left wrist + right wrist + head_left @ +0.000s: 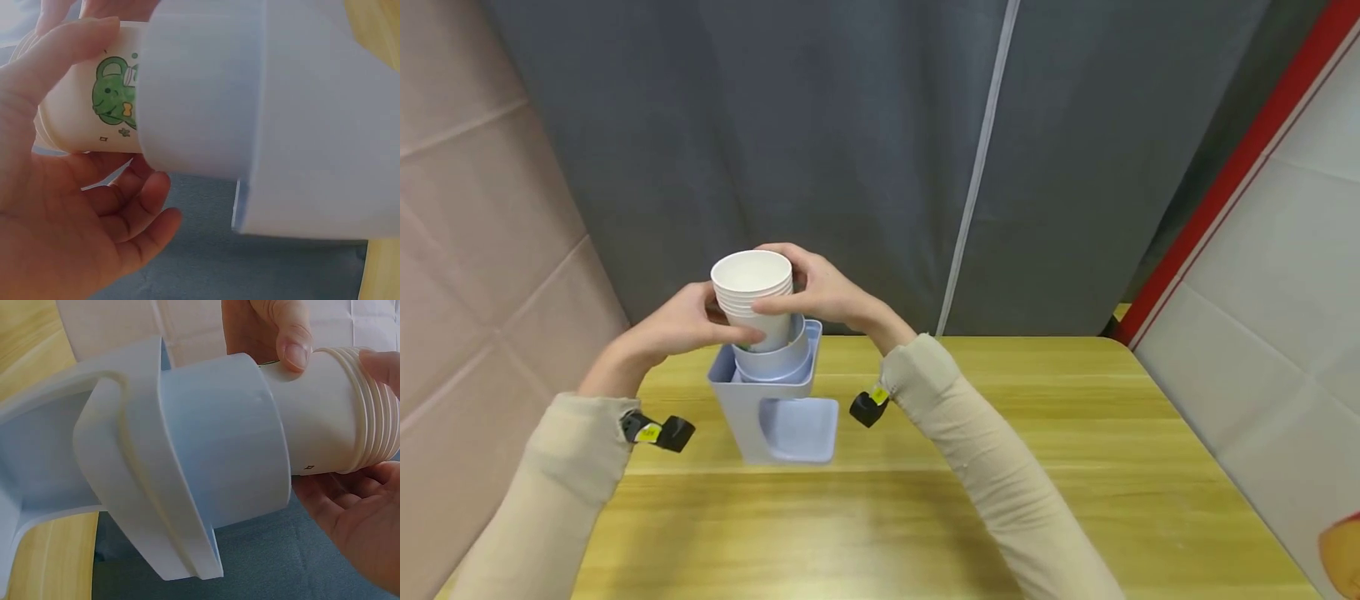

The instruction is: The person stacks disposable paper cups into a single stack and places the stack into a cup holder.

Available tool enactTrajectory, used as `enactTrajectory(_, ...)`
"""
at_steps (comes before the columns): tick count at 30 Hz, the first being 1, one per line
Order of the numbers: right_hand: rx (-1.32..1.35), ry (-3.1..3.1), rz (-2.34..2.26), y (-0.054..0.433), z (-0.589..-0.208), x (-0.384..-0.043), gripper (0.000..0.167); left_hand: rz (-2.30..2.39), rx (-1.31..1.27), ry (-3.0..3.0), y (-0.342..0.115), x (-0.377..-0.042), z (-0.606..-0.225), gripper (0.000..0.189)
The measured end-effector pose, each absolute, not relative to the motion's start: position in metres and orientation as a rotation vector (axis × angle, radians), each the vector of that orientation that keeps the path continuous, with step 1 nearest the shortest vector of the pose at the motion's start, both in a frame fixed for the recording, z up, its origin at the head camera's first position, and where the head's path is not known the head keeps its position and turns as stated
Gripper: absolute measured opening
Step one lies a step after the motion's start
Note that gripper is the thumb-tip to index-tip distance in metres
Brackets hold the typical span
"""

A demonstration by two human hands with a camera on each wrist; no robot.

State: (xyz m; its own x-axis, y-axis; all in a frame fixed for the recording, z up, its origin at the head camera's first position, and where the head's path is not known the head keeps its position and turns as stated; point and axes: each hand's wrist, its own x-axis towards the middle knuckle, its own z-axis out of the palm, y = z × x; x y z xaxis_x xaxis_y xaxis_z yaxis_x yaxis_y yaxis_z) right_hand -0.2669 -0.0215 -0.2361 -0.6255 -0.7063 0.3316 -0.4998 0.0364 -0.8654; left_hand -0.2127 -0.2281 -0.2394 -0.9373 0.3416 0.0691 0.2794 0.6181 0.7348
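Both hands hold a stack of several white paper cups [748, 287], open ends up, its lower end inside the round tube [775, 362] of a pale blue cup dispenser [748, 425]. My left hand [681, 325] grips the stack from the left, its thumb near the tube's rim. From the right, my right hand [820, 287] grips it higher, around the stacked rims. In the left wrist view, a green cartoon animal [114, 92] is printed on the outermost cup. The tube hides the bottom of the stack.
The dispenser stands on a yellow wood-grain table [1000, 467], with an open bay and a flat foot [805, 429] facing right. A dark grey curtain [850, 125] hangs behind. Pale panels flank the table, the right one [1262, 333] edged in red.
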Motion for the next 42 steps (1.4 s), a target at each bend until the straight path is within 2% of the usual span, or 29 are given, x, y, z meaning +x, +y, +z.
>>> enactTrajectory(12,-1.207,2.079,-1.65,-0.02,-0.25,-0.267,0.062,1.277,0.562,2.761,-0.224,-0.212,-0.253,0.073)
enactTrajectory(42,-1.295,2.21,-1.594,-0.016,-0.247,-0.265,0.061,1.306,0.584,2.771,-0.221,-0.213,-0.255,0.068)
